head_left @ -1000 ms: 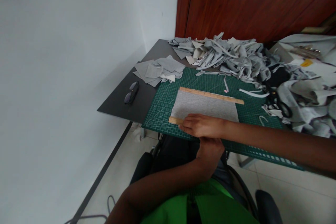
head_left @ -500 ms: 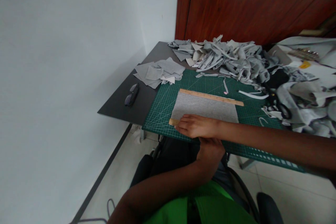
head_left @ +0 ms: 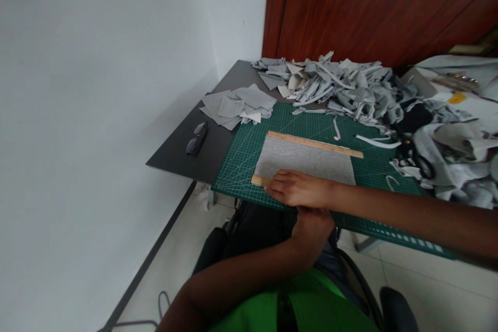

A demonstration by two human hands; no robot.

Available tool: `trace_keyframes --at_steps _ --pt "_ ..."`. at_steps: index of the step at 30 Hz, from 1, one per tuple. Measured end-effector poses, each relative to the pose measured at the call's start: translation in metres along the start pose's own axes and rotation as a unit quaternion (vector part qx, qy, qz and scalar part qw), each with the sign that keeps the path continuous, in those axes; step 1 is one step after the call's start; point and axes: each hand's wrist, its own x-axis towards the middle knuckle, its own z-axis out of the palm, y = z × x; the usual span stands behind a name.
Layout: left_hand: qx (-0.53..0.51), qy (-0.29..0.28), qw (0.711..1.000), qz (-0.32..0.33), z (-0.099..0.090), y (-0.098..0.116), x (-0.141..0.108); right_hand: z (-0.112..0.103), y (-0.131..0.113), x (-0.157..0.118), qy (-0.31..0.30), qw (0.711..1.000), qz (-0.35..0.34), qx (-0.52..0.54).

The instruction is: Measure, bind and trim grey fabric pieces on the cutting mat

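A grey fabric piece (head_left: 307,160) lies flat on the green cutting mat (head_left: 237,176). One wooden ruler (head_left: 315,144) rests along its far edge. At the near edge a second wooden ruler (head_left: 260,180) shows only its left end, the rest covered by my hands and forearm. Over this near ruler is my right hand (head_left: 293,188), fingers bent and close together; whatever they grip is hidden. My left hand (head_left: 314,228) reaches up from below to the mat's front edge, its fingers tucked out of sight under my right wrist.
Loose grey fabric pieces (head_left: 243,104) lie at the left, near dark glasses (head_left: 196,138) on the black board (head_left: 175,161). A heap of grey scraps (head_left: 342,83) fills the back. Black scissors (head_left: 422,163) and more cloth (head_left: 451,150) sit at the right.
My right hand has slid slightly to the right along the near ruler, uncovering a little more of its left end. The fabric and both rulers stay put.
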Motion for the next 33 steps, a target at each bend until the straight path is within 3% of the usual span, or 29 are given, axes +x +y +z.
trace_keyframes --at_steps 4,12,23,33 --pt "0.005 0.002 1.0 -0.004 0.002 0.001 0.0 -0.001 0.0 -0.011 -0.016 1.0 0.003 0.021" --pt "0.035 0.004 0.999 -0.018 -0.001 0.001 -0.002 0.003 0.006 -0.012 0.015 0.998 0.012 0.062" --pt "0.024 0.007 1.0 -0.018 -0.001 0.0 -0.002 0.008 0.003 0.011 0.015 1.0 0.007 -0.006" --pt "0.005 0.001 1.0 -0.003 0.005 0.0 0.0 0.015 -0.001 0.032 0.05 0.998 0.002 -0.045"
